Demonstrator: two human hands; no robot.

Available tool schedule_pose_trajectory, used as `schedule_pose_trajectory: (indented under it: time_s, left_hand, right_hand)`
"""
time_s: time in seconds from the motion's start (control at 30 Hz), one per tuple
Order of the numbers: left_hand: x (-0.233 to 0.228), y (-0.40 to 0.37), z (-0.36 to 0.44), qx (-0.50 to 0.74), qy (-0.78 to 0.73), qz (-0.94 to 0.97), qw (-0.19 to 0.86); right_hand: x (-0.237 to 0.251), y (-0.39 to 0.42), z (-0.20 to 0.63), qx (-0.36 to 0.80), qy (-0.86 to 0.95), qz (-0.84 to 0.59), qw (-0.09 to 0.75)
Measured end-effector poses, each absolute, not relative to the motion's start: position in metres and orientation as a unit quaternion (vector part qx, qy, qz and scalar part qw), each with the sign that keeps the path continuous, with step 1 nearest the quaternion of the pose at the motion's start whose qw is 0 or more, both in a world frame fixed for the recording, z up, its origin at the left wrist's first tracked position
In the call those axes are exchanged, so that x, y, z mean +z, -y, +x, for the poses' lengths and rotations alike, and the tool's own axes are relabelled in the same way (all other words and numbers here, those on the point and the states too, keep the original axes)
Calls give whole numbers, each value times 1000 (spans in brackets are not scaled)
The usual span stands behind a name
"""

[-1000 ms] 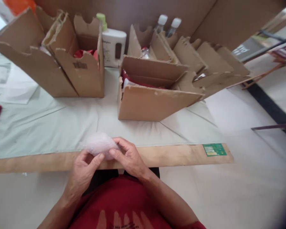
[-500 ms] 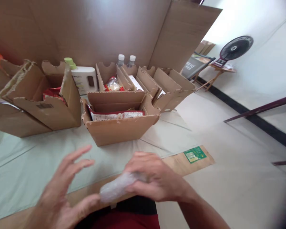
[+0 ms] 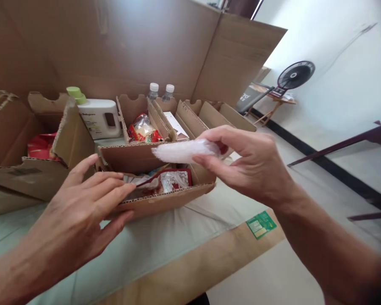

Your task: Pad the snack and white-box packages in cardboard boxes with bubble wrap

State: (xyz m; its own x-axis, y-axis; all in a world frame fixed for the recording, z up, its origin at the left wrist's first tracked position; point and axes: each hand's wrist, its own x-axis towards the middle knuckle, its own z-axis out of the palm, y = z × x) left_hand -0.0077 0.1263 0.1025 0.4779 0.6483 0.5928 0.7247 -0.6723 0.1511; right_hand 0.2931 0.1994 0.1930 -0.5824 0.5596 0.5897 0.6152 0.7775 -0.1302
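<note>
Right grip (image 3: 250, 165) pinched, thumb against fingers, on one end of a whitish translucent bundle (image 3: 184, 151), held roughly level above the front cardboard box (image 3: 165, 205). Left grip (image 3: 85, 199) loosely spread, holding nothing visible; fingers over the box's near-left rim, thumb lower, outside the wall. Contact there: cannot tell. Inside the box, a red-and-white package (image 3: 178, 180). Behind, more open boxes; one holds a red-and-clear bag (image 3: 144, 129). White jug (image 3: 98, 118), green-capped, left of that. Pale green cloth (image 3: 178, 237) over the surface, brown strip (image 3: 209, 264) along its near edge, bearing a green label (image 3: 260, 224). Black fan (image 3: 295, 75) far right.
</note>
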Motion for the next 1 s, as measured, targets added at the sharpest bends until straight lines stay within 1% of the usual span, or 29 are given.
schedule_pose_trajectory:
  time_s: [0.1, 0.3, 0.47, 0.53, 0.6, 0.67, 0.8, 0.87, 1.0]
  left_hand:
    - [100, -119, -6, -310, 407, -857, 65]
    - [97, -119, -6, -284, 417, -860, 73]
    - [98, -121, -7, -278, 417, -862, 69]
    - [99, -123, -8, -270, 415, -866, 67]
    - [101, -125, -9, -269, 401, -873, 70]
    - [103, -128, -10, -273, 392, -876, 70]
    - [109, -131, -8, -276, 403, -871, 49]
    - [111, -131, -6, -282, 401, -870, 46]
    - [112, -131, -6, -291, 396, -869, 55]
  right_hand:
    - [191, -214, 272, -35, 917, -318, 239]
    - [176, -242, 219, 8, 962, -270, 44]
    - [171, -249, 201, 100, 955, -274, -51]
    - [173, -249, 199, 82, 939, -316, -108]
    - [173, -250, 196, 35, 919, -359, -156]
    - [167, -254, 191, 0, 910, -378, -170]
    - [154, -265, 189, -28, 910, -387, -147]
    - [158, -263, 194, -44, 913, -389, -117]
    - [182, -236, 206, -62, 921, -383, -32]
